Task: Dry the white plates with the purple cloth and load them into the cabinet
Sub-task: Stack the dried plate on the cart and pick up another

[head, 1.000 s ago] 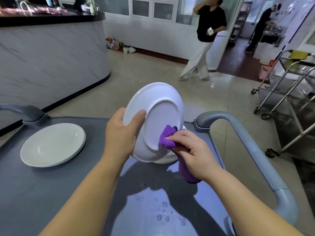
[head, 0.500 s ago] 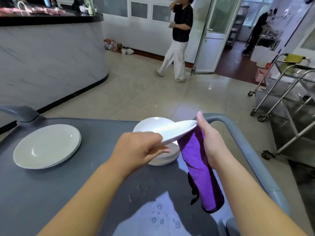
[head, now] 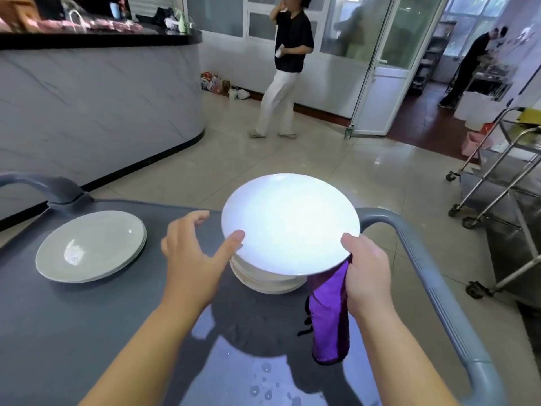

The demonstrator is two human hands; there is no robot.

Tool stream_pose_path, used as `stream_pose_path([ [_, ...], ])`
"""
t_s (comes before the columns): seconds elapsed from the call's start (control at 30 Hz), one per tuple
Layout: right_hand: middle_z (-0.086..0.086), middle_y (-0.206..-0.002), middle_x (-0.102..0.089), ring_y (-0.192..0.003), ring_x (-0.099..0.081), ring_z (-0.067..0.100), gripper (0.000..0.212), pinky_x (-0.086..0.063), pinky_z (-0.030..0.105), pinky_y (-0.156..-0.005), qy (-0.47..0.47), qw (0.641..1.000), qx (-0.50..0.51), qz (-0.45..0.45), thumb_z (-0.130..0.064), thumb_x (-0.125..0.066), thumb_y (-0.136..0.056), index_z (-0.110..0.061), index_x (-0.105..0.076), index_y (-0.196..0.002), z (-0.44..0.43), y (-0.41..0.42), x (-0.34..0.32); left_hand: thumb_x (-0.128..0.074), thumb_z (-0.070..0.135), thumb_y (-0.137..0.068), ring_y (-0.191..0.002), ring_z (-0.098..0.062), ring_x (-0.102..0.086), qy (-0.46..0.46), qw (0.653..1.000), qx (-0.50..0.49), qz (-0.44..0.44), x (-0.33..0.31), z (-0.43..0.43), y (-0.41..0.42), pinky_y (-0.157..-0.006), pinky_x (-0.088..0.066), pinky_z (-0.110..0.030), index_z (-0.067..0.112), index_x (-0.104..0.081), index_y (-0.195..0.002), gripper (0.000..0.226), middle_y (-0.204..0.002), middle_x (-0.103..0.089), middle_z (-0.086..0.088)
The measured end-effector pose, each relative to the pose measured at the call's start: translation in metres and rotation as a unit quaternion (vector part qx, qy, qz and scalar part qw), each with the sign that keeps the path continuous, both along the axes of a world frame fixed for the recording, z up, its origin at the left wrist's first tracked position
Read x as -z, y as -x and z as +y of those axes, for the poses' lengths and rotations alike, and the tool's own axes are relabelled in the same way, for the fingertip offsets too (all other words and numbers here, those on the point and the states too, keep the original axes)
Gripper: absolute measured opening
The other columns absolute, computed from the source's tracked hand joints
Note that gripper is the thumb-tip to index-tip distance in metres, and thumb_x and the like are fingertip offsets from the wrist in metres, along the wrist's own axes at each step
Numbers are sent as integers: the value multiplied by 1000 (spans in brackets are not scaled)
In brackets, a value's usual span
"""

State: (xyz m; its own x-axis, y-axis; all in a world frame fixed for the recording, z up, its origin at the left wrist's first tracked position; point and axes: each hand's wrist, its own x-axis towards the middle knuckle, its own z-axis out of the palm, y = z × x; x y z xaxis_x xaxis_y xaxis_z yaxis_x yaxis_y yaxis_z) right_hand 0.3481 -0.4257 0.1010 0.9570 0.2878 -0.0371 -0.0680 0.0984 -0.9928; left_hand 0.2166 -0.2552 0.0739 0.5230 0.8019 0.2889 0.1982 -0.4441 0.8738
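Two piles of crockery are sitting on the grey counter (head: 87,332): a low pile of greyish plates (head: 90,250) off to the left, and a taller stack of white plates (head: 269,284) nearer the right edge, half hidden beneath the plate being held over it. Water drops (head: 265,388) are beading on the counter's near end. A curved grey handle (head: 424,259) is rising along the right side, just beside the right hand (head: 367,268). Beyond, a marble-fronted bar (head: 96,106) is curving along the left. A person in a black top (head: 288,68) is standing on the tiled floor near a glass door (head: 392,68), and steel trolleys (head: 497,200) are standing at the far right.

The white plate (head: 289,224) is hanging face up and roughly level, directly above the white stack. The right hand is gripping its near right rim, thumb lying on top and fingers out of sight underneath. The purple cloth (head: 329,317) is dangling from under that hand towards the counter; I cannot tell whether its end is touching. The left hand (head: 193,259) is spreading open, fingers splayed and holding nothing, with only the thumb tip touching the plate's left rim.
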Motion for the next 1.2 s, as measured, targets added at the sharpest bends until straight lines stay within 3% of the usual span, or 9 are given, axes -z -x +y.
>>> stream_pose_path([
  [0.1,0,-61,-34,-59,-31,13,32,-26,24,-51,-3,998,-45,-41,-11,-52,-87,-6,-31,-64,4,1,-4,-66,60,-68,-74,-9,-65,217,972,88,-3,-8,1,6,-70,-48,-33,17,-59,-103,55,-87,-66,7],
  [0.17,-7,-56,-33,-55,-30,10,38,-26,23,-49,10,995,-83,-53,-6,-49,-92,-15,-30,-60,11,4,-4,-68,31,-88,-53,-17,-61,278,956,89,-28,-8,2,13,-55,-50,-35,5,-58,-105,33,-78,-67,-8],
  [0.23,-9,-55,-42,-55,-37,9,40,-31,23,-51,13,991,-121,-63,-7,-50,-93,-17,-38,-57,18,6,0,-59,15,-94,-49,-23,-57,309,947,63,-60,-6,4,25,-48,-48,-32,-2,-57,-103,19,-78,-67,-18],
  [0.4,0,-62,-40,-60,-37,12,48,-28,30,-61,95,963,-227,-112,-30,-56,-96,4,-43,-66,39,11,18,-54,9,-95,-49,-18,-56,308,943,-36,-119,3,9,63,-51,-49,-31,0,-61,-96,12,-73,-67,-12],
  [0.47,-15,-51,-47,-51,-42,3,49,-33,22,-59,156,946,-255,-123,-35,-53,-97,-7,-50,-57,49,14,24,-54,7,-95,-52,-18,-58,301,943,-74,-126,8,12,79,-52,-51,-31,4,-64,-95,11,-75,-69,-12],
  [0.53,-17,-48,-51,-49,-45,-1,45,-34,16,-55,211,924,-284,-144,-36,-52,-97,-18,-50,-55,60,18,28,-54,6,-95,-53,-18,-60,305,937,-110,-131,13,18,96,-49,-52,-27,5,-64,-95,10,-77,-70,-13],
  [0.77,-3,-60,-44,-60,-40,17,43,-35,33,-60,337,847,-346,-221,-40,-50,-96,-14,-41,-63,110,31,34,-58,6,-94,-51,-17,-59,300,925,-207,-106,43,54,145,-47,-53,-25,2,-63,-94,6,-62,-66,-7],
  [0.93,-5,-56,-39,-56,-35,18,45,-31,32,-55,383,820,-346,-248,-42,-50,-95,-18,-32,-62,153,52,38,-59,8,-93,-66,-30,-60,298,921,-236,-81,65,100,168,-49,-53,-25,7,-64,-96,6,-77,-65,-23],
  [1.2,0,-64,-51,-63,-46,20,41,-39,34,-63,438,798,-335,-242,-45,-49,-95,-17,-41,-67,216,80,54,-59,6,-94,-61,-24,-57,331,910,-235,-88,86,177,181,-59,-52,-32,6,-62,-97,5,-74,-62,-17],
])
